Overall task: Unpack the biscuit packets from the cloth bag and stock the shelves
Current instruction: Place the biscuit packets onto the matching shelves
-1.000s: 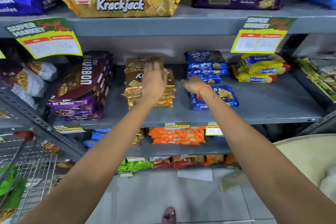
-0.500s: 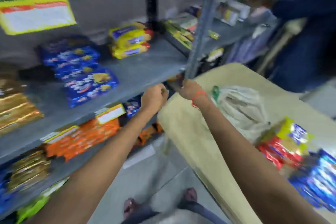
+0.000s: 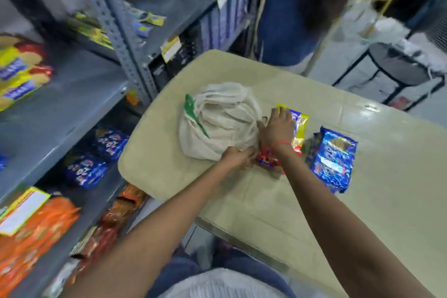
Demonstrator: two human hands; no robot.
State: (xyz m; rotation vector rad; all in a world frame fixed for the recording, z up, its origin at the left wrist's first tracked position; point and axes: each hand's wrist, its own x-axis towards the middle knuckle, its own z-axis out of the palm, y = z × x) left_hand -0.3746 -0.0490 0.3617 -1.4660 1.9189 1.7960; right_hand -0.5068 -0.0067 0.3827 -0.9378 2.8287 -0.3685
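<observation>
Cloth bag (image 3: 217, 126), crumpled, touches left hand (image 3: 235, 156); right hand (image 3: 278, 128) covers glossy yellow packet (image 3: 302, 126).

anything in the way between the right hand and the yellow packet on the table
Nothing visible. The right hand lies flat on the yellow packet, right beside the cloth bag.

Your left hand (image 3: 238, 158) reaches forward, fingers curled; your right hand (image 3: 278, 128) lies flat, palm down.
</observation>
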